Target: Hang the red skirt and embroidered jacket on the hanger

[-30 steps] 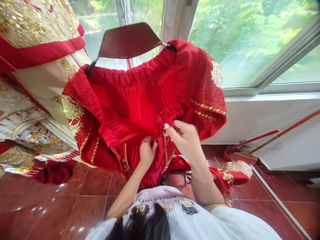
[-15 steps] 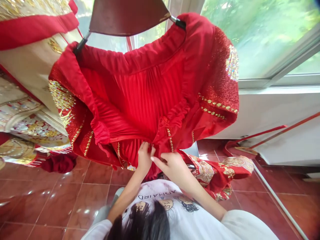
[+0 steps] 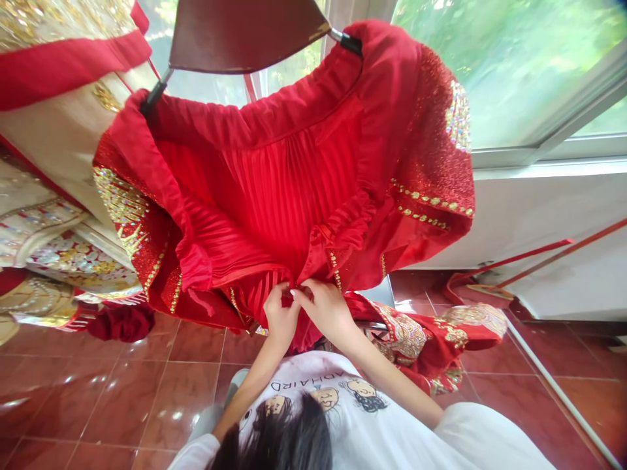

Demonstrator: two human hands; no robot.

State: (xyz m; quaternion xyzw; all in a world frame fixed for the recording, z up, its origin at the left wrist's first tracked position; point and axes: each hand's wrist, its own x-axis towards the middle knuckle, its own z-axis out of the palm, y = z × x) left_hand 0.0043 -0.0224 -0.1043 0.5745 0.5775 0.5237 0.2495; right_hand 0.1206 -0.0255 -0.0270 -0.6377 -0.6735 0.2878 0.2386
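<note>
A red pleated garment (image 3: pixel 289 189) with gold and sequin trim hangs from a dark hanger (image 3: pixel 245 32) in front of me. My left hand (image 3: pixel 280 318) and my right hand (image 3: pixel 324 307) meet at its lower middle edge. Both pinch the red fabric there, fingertips pressed together and touching each other. What lies between the fingertips besides cloth is too small to make out. More red embroidered cloth (image 3: pixel 431 339) trails on the floor to the right of my hands.
Cream, red and gold embroidered garments (image 3: pixel 53 163) hang at the left. A window (image 3: pixel 490 65) and a white sill wall (image 3: pixel 539 222) stand behind. Red floor tiles (image 3: pixel 98 405) lie below, with a white strip (image 3: pixel 548 385) and red rods (image 3: pixel 539 261) at the right.
My right hand dropped from higher on the fabric to join my left at the lower edge. The view tilted, so the garment now sits higher and fills more of the frame.
</note>
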